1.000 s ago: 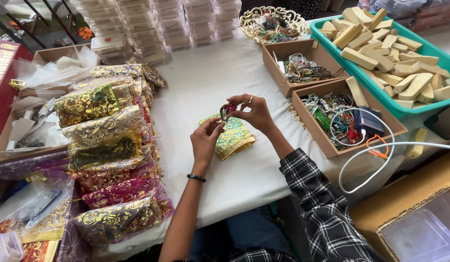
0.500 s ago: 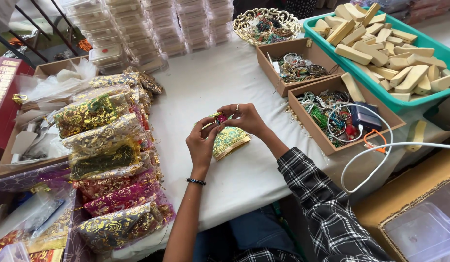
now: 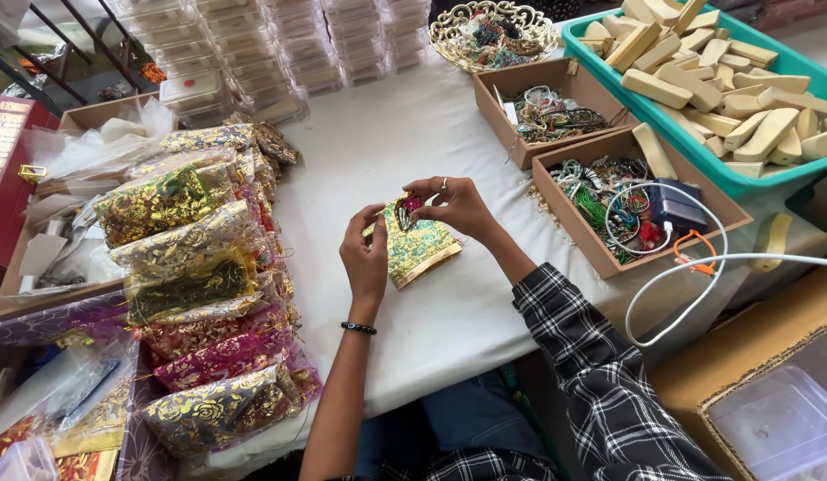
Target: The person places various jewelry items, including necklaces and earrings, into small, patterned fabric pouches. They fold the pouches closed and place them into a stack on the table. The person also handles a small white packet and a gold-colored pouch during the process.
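Two hands meet at table centre: the left hand (image 3: 364, 258) pinches the green-gold pouch's (image 3: 420, 251) mouth at nine o'clock, the right hand (image 3: 458, 205) pinches it at twelve, holding it open over beaded jewellery (image 3: 406, 207).

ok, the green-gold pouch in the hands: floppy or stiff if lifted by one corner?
Probably floppy: the green-gold pouch is thin fabric, creased where the left hand and right hand pinch its mouth. Likely light, lying nearly flat on the white table. Unlikely to roll.
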